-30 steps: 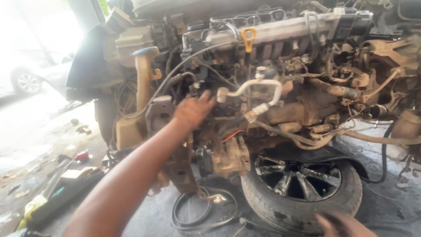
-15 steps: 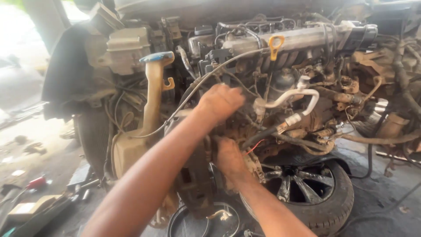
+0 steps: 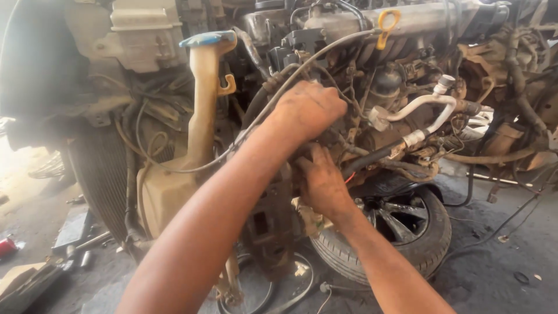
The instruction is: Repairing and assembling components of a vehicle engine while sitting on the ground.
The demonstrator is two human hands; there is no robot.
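Note:
A dirty car engine [image 3: 418, 23] with hoses and wiring fills the upper view, resting above a tyre with an alloy wheel [image 3: 410, 232]. My left hand [image 3: 308, 110] reaches into the middle of the engine, its fingers curled over a part that is hidden beneath them. My right hand [image 3: 322, 183] comes up from below and presses against the engine's underside just beneath the left hand, with its fingertips out of sight. A thin grey cable [image 3: 256, 125] runs past my left wrist.
A beige fluid reservoir with a blue cap [image 3: 200, 116] stands left of my hands, beside a radiator [image 3: 99, 168]. A yellow dipstick loop [image 3: 387, 23] and a silver pipe [image 3: 427, 102] sit to the right. A red can [image 3: 7, 247] and tools [image 3: 81, 244] lie on the floor at left.
My view has moved closer to the engine. My right hand rose from the lower edge to the engine's underside beneath my left hand, which stays on the same area.

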